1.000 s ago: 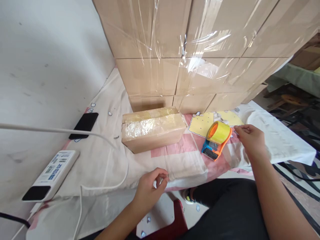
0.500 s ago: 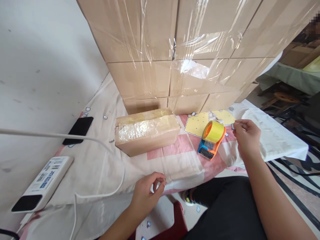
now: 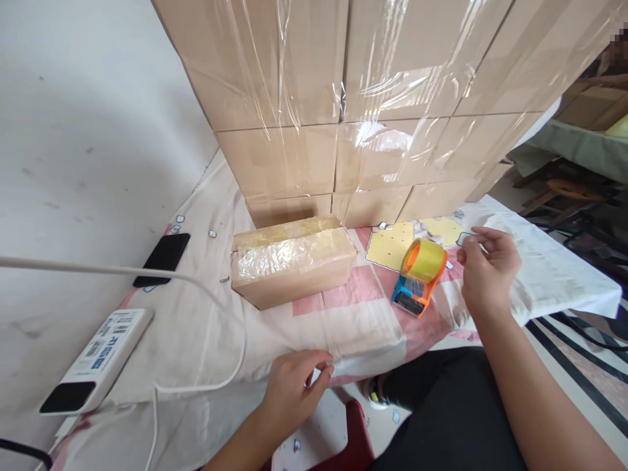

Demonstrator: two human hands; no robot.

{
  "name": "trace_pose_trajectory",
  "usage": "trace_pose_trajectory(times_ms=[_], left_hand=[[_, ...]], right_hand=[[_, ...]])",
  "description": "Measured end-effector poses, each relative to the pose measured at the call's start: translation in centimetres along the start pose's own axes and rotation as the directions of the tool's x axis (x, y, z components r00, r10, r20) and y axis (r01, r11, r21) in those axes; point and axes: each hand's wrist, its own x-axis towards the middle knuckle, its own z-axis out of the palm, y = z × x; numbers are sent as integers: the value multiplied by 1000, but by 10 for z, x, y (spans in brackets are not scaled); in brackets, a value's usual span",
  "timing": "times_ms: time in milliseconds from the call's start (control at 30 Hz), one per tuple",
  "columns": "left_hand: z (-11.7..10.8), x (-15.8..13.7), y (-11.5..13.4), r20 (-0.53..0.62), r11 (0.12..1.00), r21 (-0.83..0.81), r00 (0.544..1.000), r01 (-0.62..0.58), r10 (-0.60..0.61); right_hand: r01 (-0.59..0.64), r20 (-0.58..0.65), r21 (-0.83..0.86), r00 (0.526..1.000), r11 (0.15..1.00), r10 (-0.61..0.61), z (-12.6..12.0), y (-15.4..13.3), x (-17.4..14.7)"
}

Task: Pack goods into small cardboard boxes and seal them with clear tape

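Left hand [image 3: 297,386]: I have it at the near edge of the table, fingers loosely curled, thumb and forefinger slightly apart, nothing visible in its grip. Right hand [image 3: 490,265]: over the right part of the table, half curled and relaxed; I see no object held, though its palm is turned from me and cannot be fully checked.

Item 1: 1 long brown cardboard carton [image 3: 294,265], its top banded with shiny tape. It rests on the pink-and-white patterned cloth [image 3: 348,333], just in front of a tall stack of brown cardboard cartons under clear film [image 3: 289,157]. I cannot tell whether the 2 touch.

Item 2: 1 orange-and-blue tape dispenser [image 3: 428,292] carrying a yellow tape roll [image 3: 426,260]. It lies on the cloth between carton and right hand, apart from the carton and near the hand.

Governing relation: the carton lies ahead of the left hand, its long axis running across my view, right end slightly farther off. The left hand is nearer to it. With the dispenser in between, I judge that a low, straight reach from the right hand would be obstructed.
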Motion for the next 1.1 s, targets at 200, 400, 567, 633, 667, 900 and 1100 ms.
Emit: trace_pose_trajectory(times_ms=[200, 400, 567, 633, 667, 900, 1100], left_hand=[[1, 2, -2, -36, 998, -5, 998, -55, 54], [0, 2, -4, -13, 989, -141, 998, 51, -54], [-1, 4, -4, -2, 988, -146, 999, 52, -53], [-1, 5, -4, -14, 993, -113, 1000, 11, -13], [-1, 5, -4, -18, 995, -97, 1000, -2, 0], [-9, 5, -1, 26, 991, -112, 997, 70, -68], [-33, 27, -3, -338, 986, 165, 940, 17, 41]], right_hand=[[11, 74, 16, 997, 1000, -12, 14, -18, -29], [175, 221, -144, 965, 974, -141, 27, -28, -47], [198, 363, -356, 930, 913, -60, 28, -23, -34], [197, 369, -404, 929, 893, -38, 27, -23, -31], [200, 365, -412, 930, 889, -40, 27, -24, -31], [150, 431, -227, 901, 962, -39, 41, -42, -52], [-520, 624, 223, 726, 825, 289, 80, -44, -73]])
